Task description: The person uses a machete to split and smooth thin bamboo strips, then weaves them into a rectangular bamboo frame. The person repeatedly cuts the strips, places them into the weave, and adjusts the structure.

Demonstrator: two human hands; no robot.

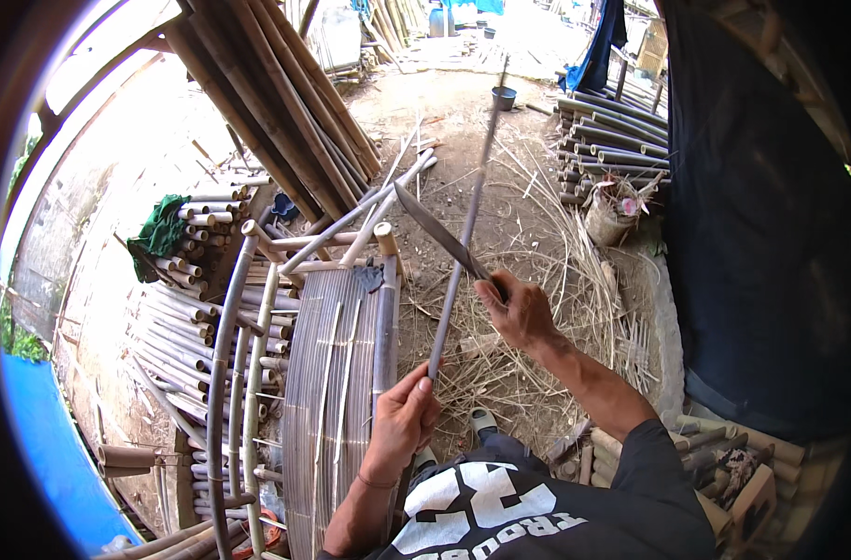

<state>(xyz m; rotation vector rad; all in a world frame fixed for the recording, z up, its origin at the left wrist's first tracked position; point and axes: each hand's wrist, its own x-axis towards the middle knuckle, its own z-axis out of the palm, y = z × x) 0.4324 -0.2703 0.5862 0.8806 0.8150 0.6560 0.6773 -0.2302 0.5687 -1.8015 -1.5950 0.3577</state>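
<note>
My left hand (407, 413) is closed round the lower end of a long, thin bamboo pole (450, 303), which slants up and away from me. My right hand (522, 313) grips the handle of a machete (440, 230). Its dark, broad blade points up and to the left, crossing the pole a little above my right hand. Whether the edge touches the pole I cannot tell. Left of my left hand stands a bamboo bench (327, 373) with a slatted seat. Two thin pale strips lie along the slats, and a grey cloth (368, 277) rests at its far end.
Cut bamboo poles (178, 322) are stacked at the left, with a green cloth (162, 229) on them. Tall bamboo poles (276, 103) lean at the back left. More poles (612, 131) lie back right, near a stump (612, 213). Shavings (575, 271) litter the ground. A dark bucket (504, 98) stands farther off.
</note>
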